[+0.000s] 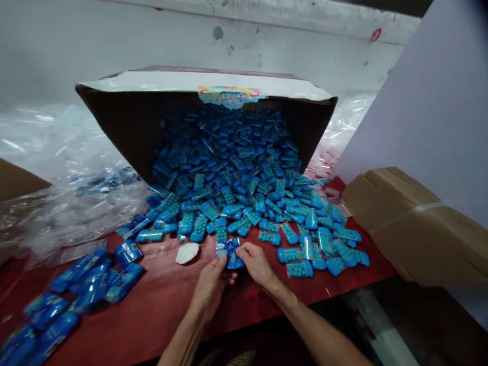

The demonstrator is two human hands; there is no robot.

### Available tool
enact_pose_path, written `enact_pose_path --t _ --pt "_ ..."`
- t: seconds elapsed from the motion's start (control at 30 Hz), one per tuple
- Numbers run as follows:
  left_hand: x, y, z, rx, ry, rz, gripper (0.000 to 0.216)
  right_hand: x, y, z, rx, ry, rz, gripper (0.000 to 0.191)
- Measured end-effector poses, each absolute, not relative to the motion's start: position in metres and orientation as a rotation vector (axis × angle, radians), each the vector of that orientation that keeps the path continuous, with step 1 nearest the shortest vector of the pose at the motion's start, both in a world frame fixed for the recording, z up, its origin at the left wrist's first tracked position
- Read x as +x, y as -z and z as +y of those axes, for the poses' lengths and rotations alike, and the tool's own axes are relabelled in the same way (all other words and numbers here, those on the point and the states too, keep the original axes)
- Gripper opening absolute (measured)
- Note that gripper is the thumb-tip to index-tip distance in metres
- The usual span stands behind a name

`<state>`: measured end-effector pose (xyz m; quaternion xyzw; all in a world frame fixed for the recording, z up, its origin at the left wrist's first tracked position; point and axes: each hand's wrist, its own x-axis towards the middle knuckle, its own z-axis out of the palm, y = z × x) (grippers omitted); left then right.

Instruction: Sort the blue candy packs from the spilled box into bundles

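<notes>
Between my two hands is a small blue printed packet (230,248), held just above the red table covering. My left hand (211,282) pinches its lower left edge, and my right hand (256,260) grips its right side with thumb and fingers. Just beyond lies a large heap of small clear containers (229,195) with blue caps and turquoise beads inside, spilling out of a tipped cardboard box (114,117). A crumpled white piece (187,252) rests left of my hands. Further left lie several blue printed packets (91,279) in a loose pile.
Clear plastic bags (76,203) are piled at the left, some with blue items inside. A closed brown carton (415,223) stands at the right beside a pale panel (427,101). The red table's (160,325) front edge runs just below my forearms.
</notes>
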<state>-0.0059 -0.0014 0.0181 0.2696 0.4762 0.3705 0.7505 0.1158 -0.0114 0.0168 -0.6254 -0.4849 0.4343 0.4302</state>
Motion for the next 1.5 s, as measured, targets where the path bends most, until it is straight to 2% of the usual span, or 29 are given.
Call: enact_pose_path --t 0.1,0.17,0.23,0.37,0.5,0.67,0.83,0.97,1.13,1.33,1.5 --pt "-0.008 -0.021 -0.002 0.563 -0.748 1.053 0.026 0.138 -0.038 -0.029 -1.564 -1.009 -1.337 0.023" --pt "-0.008 -0.019 -0.002 0.499 -0.767 1.078 0.024 0.162 -0.049 -0.05 -1.711 -0.685 -1.59 0.02" --pt "-0.009 -0.016 -0.003 0.417 -0.783 1.082 0.021 0.191 -0.05 -0.075 -1.932 -0.442 -1.765 0.024" --pt "-0.012 -0.012 -0.006 0.279 -0.762 1.033 0.018 0.233 -0.026 -0.111 -2.292 -0.177 -1.915 0.036" --pt "-0.012 -0.019 -0.008 0.157 -0.707 0.959 0.016 0.225 -0.005 -0.105 -2.299 -0.173 -1.955 0.031" --pt "-0.012 -0.028 -0.011 0.093 -0.683 0.937 0.017 0.197 -0.009 -0.075 -2.209 -0.162 -1.958 0.024" --pt "-0.018 -0.027 -0.012 0.069 -0.691 0.933 0.018 0.196 -0.012 -0.069 -2.129 -0.133 -1.991 0.035" --pt "-0.02 -0.027 -0.012 0.054 -0.689 0.92 0.017 0.203 -0.011 -0.071 -2.1 -0.309 -2.018 0.04" --pt "-0.02 -0.026 -0.014 0.051 -0.684 0.931 0.016 0.191 -0.034 -0.068 -1.85 -0.661 -1.875 0.039" --pt "-0.019 -0.024 -0.016 0.059 -0.673 0.937 0.017 0.163 -0.07 -0.062 -1.609 -0.53 -1.95 0.039" --pt "-0.018 -0.023 -0.018 0.104 -0.702 0.925 0.018 0.156 -0.073 -0.059 -1.609 -0.617 -1.981 0.04"
